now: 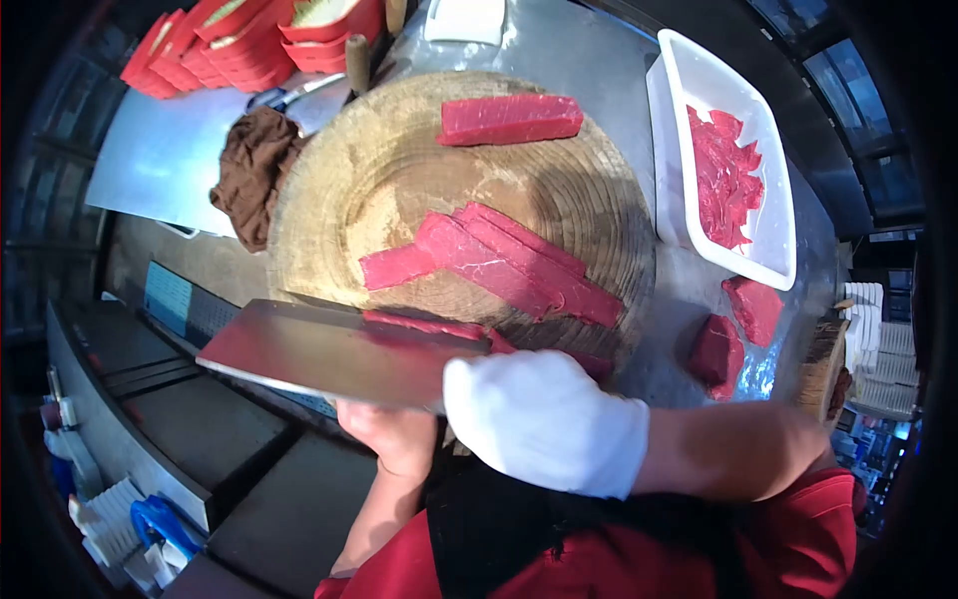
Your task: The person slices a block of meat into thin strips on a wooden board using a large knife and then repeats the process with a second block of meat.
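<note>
My right hand (544,424), in a white glove, is closed at the near end of a cleaver (319,349); the handle is hidden inside the glove. The broad blade points left over the near edge of a round wooden chopping block (319,230). My bare left hand (391,434) is just below the blade, its fingers mostly hidden by it. Along the blade's far edge shows a strip of red meat (424,322), partly covered. Overlapping meat slices (499,260) lie mid-block, and a thick meat piece (511,120) rests at the far side.
A white tub (671,150) of cut meat (723,175) stands at right, with two meat chunks (717,354) on the metal counter before it. A brown cloth (254,170) lies left of the block. Stacked red containers (244,50) and a white tray (465,20) are behind.
</note>
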The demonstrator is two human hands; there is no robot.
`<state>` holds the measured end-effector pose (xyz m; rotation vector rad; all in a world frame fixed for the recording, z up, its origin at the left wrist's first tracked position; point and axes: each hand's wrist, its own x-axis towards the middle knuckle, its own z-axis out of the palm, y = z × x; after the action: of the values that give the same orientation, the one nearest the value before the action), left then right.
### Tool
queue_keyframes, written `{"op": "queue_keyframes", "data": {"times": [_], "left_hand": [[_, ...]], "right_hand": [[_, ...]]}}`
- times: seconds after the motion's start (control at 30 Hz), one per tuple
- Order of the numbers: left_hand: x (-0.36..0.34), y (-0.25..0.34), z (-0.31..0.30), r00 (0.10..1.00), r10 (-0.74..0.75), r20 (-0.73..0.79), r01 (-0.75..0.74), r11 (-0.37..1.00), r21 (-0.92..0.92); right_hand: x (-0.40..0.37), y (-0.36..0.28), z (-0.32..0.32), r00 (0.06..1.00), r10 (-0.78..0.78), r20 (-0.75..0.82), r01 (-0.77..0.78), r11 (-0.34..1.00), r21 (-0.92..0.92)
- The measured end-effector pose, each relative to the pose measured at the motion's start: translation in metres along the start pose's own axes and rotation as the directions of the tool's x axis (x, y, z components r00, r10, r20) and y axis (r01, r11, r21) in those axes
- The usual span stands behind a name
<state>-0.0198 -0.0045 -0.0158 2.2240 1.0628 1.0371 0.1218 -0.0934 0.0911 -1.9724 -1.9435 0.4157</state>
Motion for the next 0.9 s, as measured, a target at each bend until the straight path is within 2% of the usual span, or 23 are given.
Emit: {"op": "queue_keyframes", "data": {"times": [0.07, 0.1, 0.13, 0.2, 0.23, 0.27, 0.33, 0.4, 0.47, 0.5, 0.53, 0.6, 0.67, 0.7, 0.73, 0.8, 0.83, 0.9], "left_hand": [[0.012, 0.002, -0.002, 0.999, -0.020, -0.034, 0.017, 0.995, -0.101], [0.011, -0.004, 0.001, 0.994, -0.104, -0.017, 0.098, 0.975, -0.201], [0.012, -0.008, 0.000, 0.996, -0.093, 0.013, 0.094, 0.973, -0.210], [0.010, -0.004, 0.005, 0.972, -0.235, 0.028, 0.227, 0.893, -0.389], [0.005, -0.003, 0.005, 0.970, -0.222, 0.100, 0.244, 0.896, -0.370], [0.003, 0.005, 0.006, 0.982, -0.154, 0.111, 0.184, 0.917, -0.355], [0.000, 0.016, 0.008, 0.992, -0.087, 0.093, 0.112, 0.945, -0.308], [0.001, 0.018, 0.009, 0.991, -0.094, 0.098, 0.122, 0.932, -0.342], [0.000, 0.018, 0.007, 0.975, -0.147, 0.166, 0.202, 0.902, -0.383], [-0.006, 0.023, 0.009, 0.979, -0.038, 0.200, 0.095, 0.954, -0.284], [-0.015, 0.035, 0.014, 0.988, 0.042, 0.148, 0.012, 0.939, -0.343], [-0.013, 0.042, 0.017, 0.990, 0.010, 0.137, 0.038, 0.939, -0.341], [-0.007, 0.039, 0.020, 0.995, 0.077, 0.066, -0.049, 0.934, -0.353], [-0.009, 0.035, 0.021, 0.992, 0.087, 0.092, -0.048, 0.931, -0.363], [-0.008, 0.035, 0.020, 0.991, 0.105, 0.084, -0.068, 0.930, -0.362], [-0.012, 0.036, 0.016, 0.988, 0.067, 0.137, -0.010, 0.924, -0.382], [-0.012, 0.037, 0.015, 0.987, 0.070, 0.141, -0.011, 0.924, -0.382], [-0.016, 0.037, 0.016, 0.989, 0.087, 0.116, -0.038, 0.928, -0.371]], "right_hand": [[0.009, 0.002, 0.002, 0.996, -0.071, -0.045, 0.070, 0.997, -0.029], [0.008, 0.003, 0.001, 0.988, -0.095, -0.120, 0.091, 0.995, -0.042], [0.001, 0.003, -0.003, 0.984, -0.108, -0.140, 0.101, 0.993, -0.054], [-0.014, -0.001, -0.012, 0.998, -0.053, -0.023, 0.052, 0.998, -0.039], [-0.022, -0.001, -0.016, 0.993, 0.042, 0.108, -0.040, 0.999, -0.022], [-0.029, -0.003, -0.021, 0.992, 0.043, 0.119, -0.040, 0.999, -0.022], [-0.036, -0.005, -0.029, 0.902, 0.282, 0.325, -0.295, 0.955, -0.010], [-0.031, -0.003, -0.028, 0.888, 0.293, 0.355, -0.317, 0.948, 0.011], [-0.016, 0.001, -0.016, 0.950, 0.215, 0.227, -0.230, 0.972, 0.040], [-0.005, 0.002, -0.015, 0.972, 0.136, 0.192, -0.148, 0.988, 0.052], [0.001, 0.002, -0.011, 0.988, 0.087, 0.126, -0.084, 0.996, -0.027], [-0.003, 0.012, -0.013, 0.986, 0.111, 0.126, -0.111, 0.994, -0.006], [-0.013, 0.036, -0.008, 0.999, -0.036, 0.021, 0.037, 0.999, -0.035], [-0.013, 0.035, -0.026, 0.975, 0.154, 0.158, -0.159, 0.987, 0.015], [-0.021, 0.040, -0.036, 0.957, 0.179, 0.226, -0.177, 0.984, -0.028], [-0.051, 0.046, -0.043, 0.978, 0.194, 0.079, -0.192, 0.981, -0.030], [-0.060, 0.039, -0.052, 0.978, 0.195, 0.075, -0.193, 0.981, -0.027], [-0.079, 0.023, -0.069, 0.897, 0.442, 0.033, -0.442, 0.897, 0.019]]}}
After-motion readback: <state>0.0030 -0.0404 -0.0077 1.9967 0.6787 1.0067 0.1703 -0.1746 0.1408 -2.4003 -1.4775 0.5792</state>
